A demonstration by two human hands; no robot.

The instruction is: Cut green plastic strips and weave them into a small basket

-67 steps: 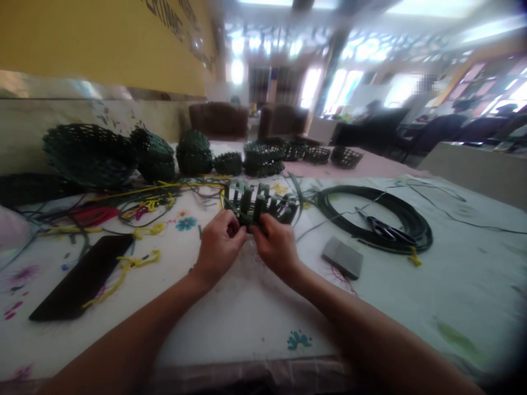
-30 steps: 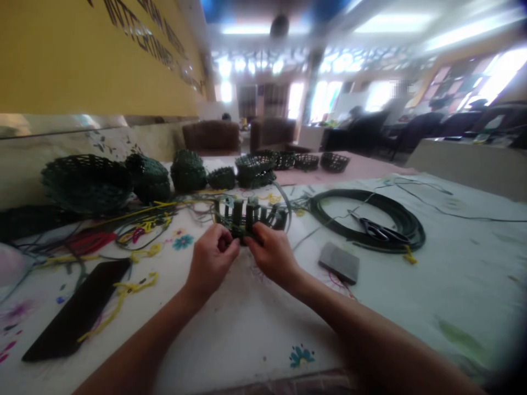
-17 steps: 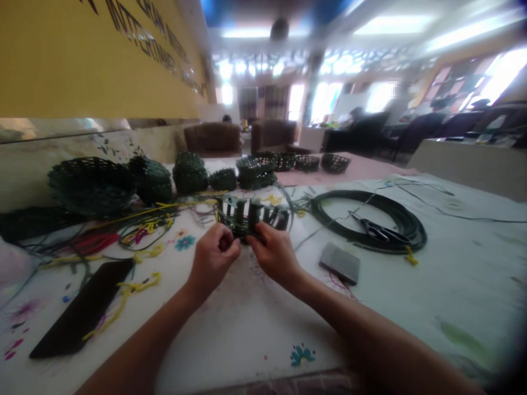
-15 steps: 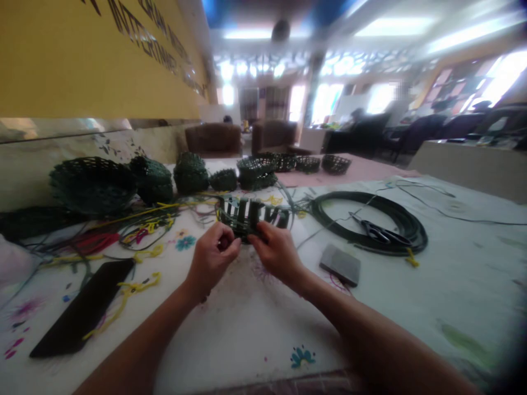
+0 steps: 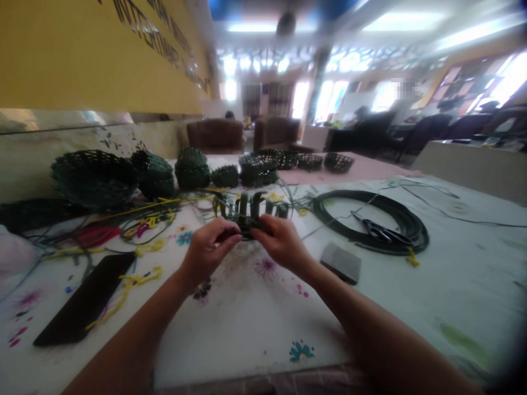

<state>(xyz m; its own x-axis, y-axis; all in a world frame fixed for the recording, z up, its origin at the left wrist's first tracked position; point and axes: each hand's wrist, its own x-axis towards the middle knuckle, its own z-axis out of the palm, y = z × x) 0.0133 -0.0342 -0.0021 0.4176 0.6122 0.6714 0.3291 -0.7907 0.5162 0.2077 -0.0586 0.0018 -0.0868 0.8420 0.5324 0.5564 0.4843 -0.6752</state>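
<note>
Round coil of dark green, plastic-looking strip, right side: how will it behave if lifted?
Probably springy rather than floppy: the coil lies in a smooth, wide loop. The black-handled cutting tool, lying partly across its band, may slide off.

Bare left hand [image 5: 208, 247], bare right hand [image 5: 282, 241], narrow uncovered wrists [image 5: 312, 270], long tapering bare forearms [image 5: 138, 323], broadening away from the hands, fine surface detail blurred.

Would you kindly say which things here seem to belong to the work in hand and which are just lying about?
Likely in the work: part-woven dark green basket, at left hand and right hand; similarly coloured coil; scissors on the coil.

Apparently lying about: grey block; black rectangular slab; yellow cord; woven baskets at the back.
</note>
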